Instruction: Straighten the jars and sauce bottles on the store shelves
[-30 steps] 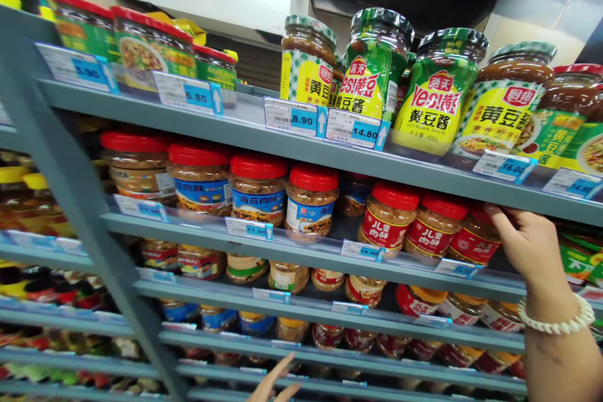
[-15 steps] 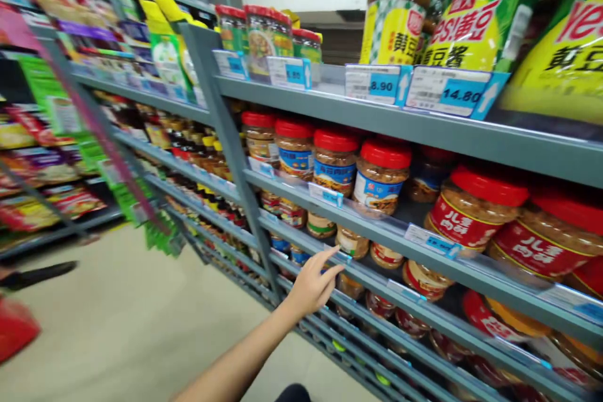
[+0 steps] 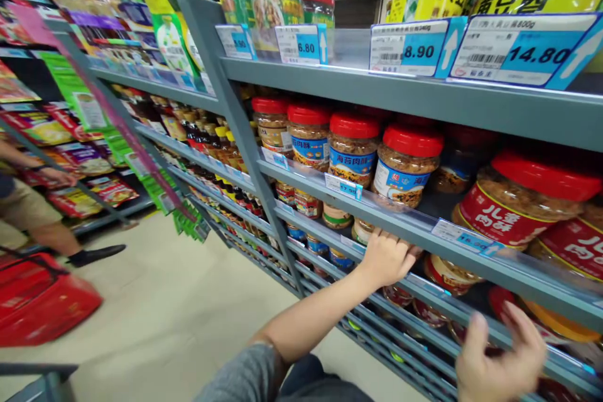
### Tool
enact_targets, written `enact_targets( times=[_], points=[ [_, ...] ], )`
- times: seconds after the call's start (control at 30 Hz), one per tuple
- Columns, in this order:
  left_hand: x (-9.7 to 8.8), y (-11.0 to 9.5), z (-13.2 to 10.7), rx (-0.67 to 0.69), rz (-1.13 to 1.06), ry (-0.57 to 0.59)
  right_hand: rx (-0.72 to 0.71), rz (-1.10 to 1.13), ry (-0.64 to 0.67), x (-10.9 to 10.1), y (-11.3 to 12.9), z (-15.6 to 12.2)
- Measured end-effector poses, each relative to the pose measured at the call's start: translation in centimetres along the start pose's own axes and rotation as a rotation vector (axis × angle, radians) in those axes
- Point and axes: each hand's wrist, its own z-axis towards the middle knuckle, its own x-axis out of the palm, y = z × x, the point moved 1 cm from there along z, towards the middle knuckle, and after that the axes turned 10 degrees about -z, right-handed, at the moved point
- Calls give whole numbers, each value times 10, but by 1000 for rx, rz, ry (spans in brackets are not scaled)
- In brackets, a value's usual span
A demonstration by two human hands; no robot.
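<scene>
My left hand (image 3: 389,257) reaches in over the edge of a lower shelf, knuckles up and fingers bent inward. Its fingertips are hidden beneath the shelf above, so I cannot tell whether it grips a jar. Beside its fingers stands a jar with a pale label (image 3: 362,230). To the right is a jar with a red and cream label (image 3: 450,273). Nearer to me, my right hand (image 3: 502,355) is raised with thumb and fingers apart, holding nothing. Behind it, an orange-lidded jar (image 3: 563,320) lies partly hidden on the same shelf.
Red-lidded jars with blue labels (image 3: 353,147) and larger red-labelled jars (image 3: 522,201) line the shelf above. Price tags (image 3: 409,49) project from the top shelf edge. At left, a person's leg (image 3: 35,213) and a red basket (image 3: 47,298) occupy the aisle.
My left hand has moved right and in among the jars from the shelf edge. My right hand has come into view. The view has shifted, and more of the person and red basket shows.
</scene>
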Motion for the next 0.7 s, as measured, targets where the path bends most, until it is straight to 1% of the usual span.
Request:
enact_targets(
  times=[0.03, 0.07, 0.1, 0.2, 0.23, 0.3, 0.4, 0.5, 0.6, 0.67, 0.7],
  points=[
    [2, 0, 5, 1, 9, 39, -3, -37, 4, 3, 0, -1],
    [4, 1, 9, 6, 6, 69, -6, -83, 37, 9, -1, 2],
    [5, 2, 12, 13, 1, 86, -6, -135, 100, 16, -4, 6],
    [11, 2, 16, 42, 9, 90, 33, -267, 348, 37, -15, 21],
    [13, 0, 16, 39, 28, 82, 58, -299, 408, 42, -17, 24],
    [20, -8, 14, 13, 80, 63, 123, -353, 453, 48, -18, 25],
    [28, -24, 9, -69, 142, 68, 212, -424, 446, 46, -12, 24],
    [30, -36, 6, -112, 173, 107, 286, -472, 499, 36, -5, 28],
    [20, -39, 5, -113, 148, 84, 346, -492, 582, 26, -2, 35],
    [11, -37, 5, -136, 92, 85, 355, -499, 594, 23, -3, 37],
    [8, -35, 5, -142, 61, 104, 348, -500, 587, 22, -3, 37]
  ],
)
